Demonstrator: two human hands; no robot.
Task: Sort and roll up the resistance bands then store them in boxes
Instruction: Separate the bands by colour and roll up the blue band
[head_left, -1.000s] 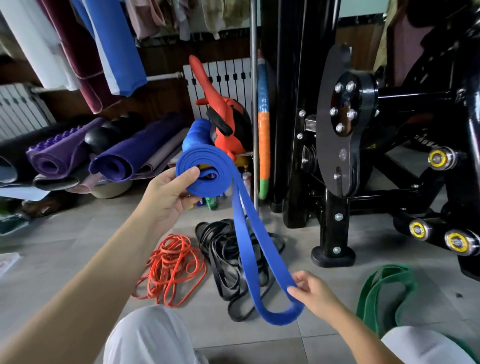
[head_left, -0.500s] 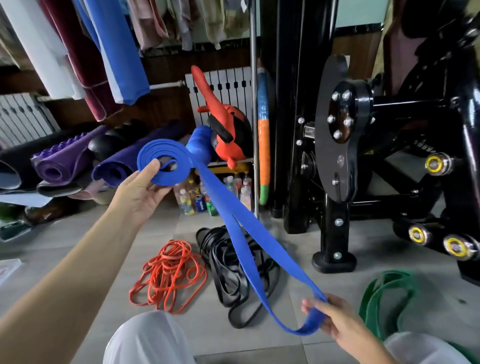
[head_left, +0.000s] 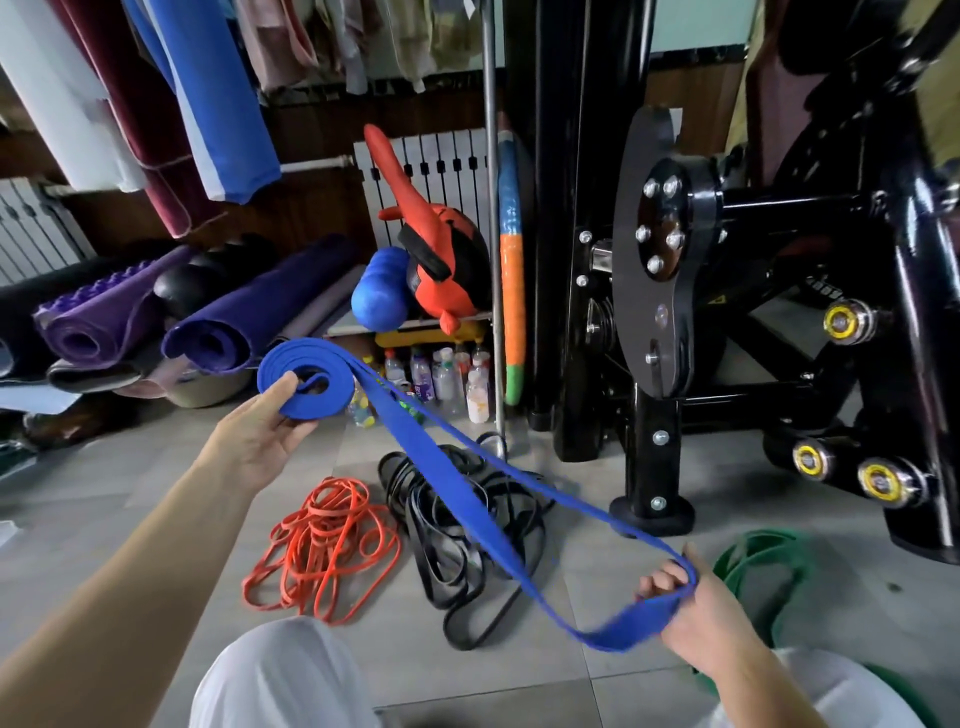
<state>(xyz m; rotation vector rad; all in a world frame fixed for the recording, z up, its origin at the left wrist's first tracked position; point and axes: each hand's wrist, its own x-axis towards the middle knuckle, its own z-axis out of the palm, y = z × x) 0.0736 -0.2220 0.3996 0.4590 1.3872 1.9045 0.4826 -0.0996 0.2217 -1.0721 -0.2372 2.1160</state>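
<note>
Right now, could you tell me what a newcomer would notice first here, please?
The blue band stands out, stretched across the middle: the left hand grips its rolled end at centre left, the right hand holds its loop at lower right. Under it on the floor lie orange bands and black bands, with a black gym machine on the right.

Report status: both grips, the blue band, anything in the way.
Left grip holds rolled end of blue band. Right grip holds its loose loop. On floor beneath: orange bands, black bands.
</note>
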